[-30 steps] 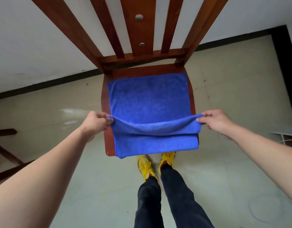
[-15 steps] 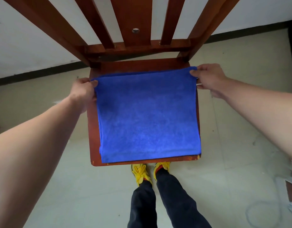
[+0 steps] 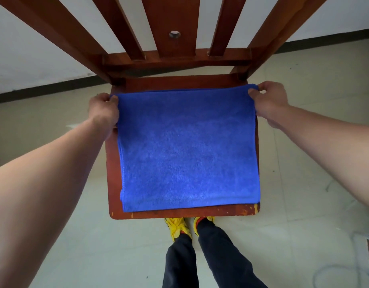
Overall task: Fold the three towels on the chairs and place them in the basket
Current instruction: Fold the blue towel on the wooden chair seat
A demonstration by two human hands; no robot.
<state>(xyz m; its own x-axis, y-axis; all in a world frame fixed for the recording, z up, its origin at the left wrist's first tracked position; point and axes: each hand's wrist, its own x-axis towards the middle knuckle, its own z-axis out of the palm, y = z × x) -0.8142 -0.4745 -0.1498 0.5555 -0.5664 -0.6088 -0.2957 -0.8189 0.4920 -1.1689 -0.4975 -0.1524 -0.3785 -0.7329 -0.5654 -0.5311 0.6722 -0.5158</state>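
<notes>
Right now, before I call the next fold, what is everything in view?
towel: one, blue, flat on the chair seat
chair: one, red-brown wood, directly ahead, slatted back at the far side
floor: pale tiles, under the chair
wall: white, dark skirting, behind the chair
shoes: two, yellow, below the seat's near edge
trouser legs: two, dark, bottom centre
left hand: pinches the towel's far left corner
right hand: pinches the towel's far right corner

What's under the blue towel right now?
The blue towel lies on the wooden chair seat, whose bare wood shows along the left, front and back edges. Whatever lies beneath its middle is covered.
</notes>
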